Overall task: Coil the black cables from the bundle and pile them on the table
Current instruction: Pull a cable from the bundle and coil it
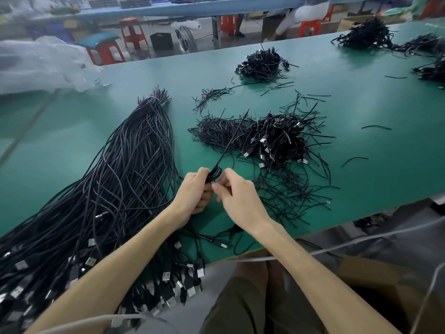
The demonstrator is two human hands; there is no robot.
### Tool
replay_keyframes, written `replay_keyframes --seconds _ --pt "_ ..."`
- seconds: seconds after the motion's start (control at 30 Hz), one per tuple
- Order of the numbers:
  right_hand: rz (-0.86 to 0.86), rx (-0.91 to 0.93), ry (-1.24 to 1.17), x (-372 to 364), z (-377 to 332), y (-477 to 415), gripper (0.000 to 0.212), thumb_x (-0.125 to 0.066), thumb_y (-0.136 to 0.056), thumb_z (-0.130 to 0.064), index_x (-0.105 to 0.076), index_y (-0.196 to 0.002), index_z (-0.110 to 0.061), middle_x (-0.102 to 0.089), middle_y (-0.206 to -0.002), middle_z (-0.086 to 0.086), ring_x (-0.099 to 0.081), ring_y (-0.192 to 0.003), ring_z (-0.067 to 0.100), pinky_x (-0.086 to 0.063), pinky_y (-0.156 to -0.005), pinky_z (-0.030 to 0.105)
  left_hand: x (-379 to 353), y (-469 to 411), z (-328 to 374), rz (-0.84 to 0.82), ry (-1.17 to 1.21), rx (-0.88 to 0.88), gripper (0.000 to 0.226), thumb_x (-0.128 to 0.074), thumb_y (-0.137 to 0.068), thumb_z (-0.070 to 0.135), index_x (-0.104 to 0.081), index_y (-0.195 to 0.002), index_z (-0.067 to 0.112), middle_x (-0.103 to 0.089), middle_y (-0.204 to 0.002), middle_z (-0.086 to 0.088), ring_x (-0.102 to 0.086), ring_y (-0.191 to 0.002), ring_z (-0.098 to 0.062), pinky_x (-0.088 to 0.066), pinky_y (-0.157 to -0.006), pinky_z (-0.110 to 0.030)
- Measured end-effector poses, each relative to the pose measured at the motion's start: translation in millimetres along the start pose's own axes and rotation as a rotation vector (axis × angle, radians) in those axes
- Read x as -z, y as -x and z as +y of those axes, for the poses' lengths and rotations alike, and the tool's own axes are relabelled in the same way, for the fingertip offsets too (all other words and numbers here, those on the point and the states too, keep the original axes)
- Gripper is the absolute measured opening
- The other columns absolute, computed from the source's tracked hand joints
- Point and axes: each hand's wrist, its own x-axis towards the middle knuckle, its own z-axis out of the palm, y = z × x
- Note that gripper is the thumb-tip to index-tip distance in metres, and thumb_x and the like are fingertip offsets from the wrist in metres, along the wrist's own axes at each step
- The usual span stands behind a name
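One coil [214,175] seems pinched between left hand [195,190] and right hand [238,195].

Reaches forward with both bare forearms, angled in from the lower corners so that the hands nearly meet. Grips a small black coil [214,175] in the left hand [195,190], thumb on top, fingers curled beneath, palm turned inward. Sets the right hand [238,195] just beside it, back of the hand up, thumb and forefinger pinching at the coil's near edge, other fingers loosely bent. Holds both wrists fairly straight, the left forearm lying flatter and further out than the right
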Motion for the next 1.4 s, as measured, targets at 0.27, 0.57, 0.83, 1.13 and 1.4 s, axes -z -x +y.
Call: replay_keyframes --seconds 0.27,0.57,0.83,1.13,1.4 --pt "0.104 0.099 -0.073 1.5 1.4 4.6 0.024 -0.06 -0.101 -0.019 -0.057 -0.078 -0.012 -0.052 -0.061 -0.005 -0.042 -0.055 0.008 -0.036 -0.055 0.019 0.0 1.7 -0.8 -0.046 -0.02 -0.04 0.053 -0.037 -0.104 0.04 -0.036 -0.052 0.027 -0.027 -0.052 0.006 -0.019 -0.042 -0.013 -0.018 -0.04 -0.02" --pt "0.296 0.145 0.077 12.5 5.0 -4.3 0.025 -0.059 -0.096 -0.018 -0.05 -0.073 -0.019 -0.048 -0.06 -0.004 -0.044 -0.059 0.017 -0.04 -0.058 0.034 8.3 16.9 20.7 -0.144 -0.237 -0.29 0.026 -0.034 -0.111 0.032 -0.049 -0.107 0.011 -0.073 -0.075 -0.007 -0.055 -0.044 -0.031 -0.046 -0.043 -0.031" --pt "0.168 0.341 0.115 34.3 0.0 2.3 0.011 -0.063 -0.096 -0.007 -0.06 -0.087 -0.012 -0.055 -0.078 -0.011 -0.05 -0.071 0.011 -0.04 -0.065 0.025 45.0 22.0 30.8 -0.164 -0.379 -0.646 0.013 -0.066 -0.097 0.008 -0.072 -0.104 0.018 -0.056 -0.112 -0.005 -0.062 -0.094 -0.02 -0.06 -0.074 -0.043" --pt "-0.009 0.21 -0.304 39.8 -12.5 13.9 0.013 -0.065 -0.1 -0.011 -0.064 -0.088 -0.005 -0.045 -0.067 -0.005 -0.036 -0.064 0.011 -0.029 -0.06 0.029 32.3 22.2 38.0 -0.098 -0.383 -0.723 0.021 -0.071 -0.091 0.036 -0.059 -0.101 0.023 -0.071 -0.098 0.011 -0.069 -0.099 -0.015 -0.053 -0.092 -0.03" --pt "0.262 0.252 -0.346 27.2 -21.9 10.3 0.014 -0.062 -0.1 -0.01 -0.066 -0.086 -0.011 -0.056 -0.071 -0.004 -0.046 -0.064 0.003 -0.038 -0.061 0.017 -0.3 23.2 48.9 0.064 -0.216 -0.586 0.003 -0.061 -0.103 0.022 -0.059 -0.103 0.023 -0.057 -0.062 0.01 -0.048 -0.054 -0.012 -0.04 -0.053 -0.024"
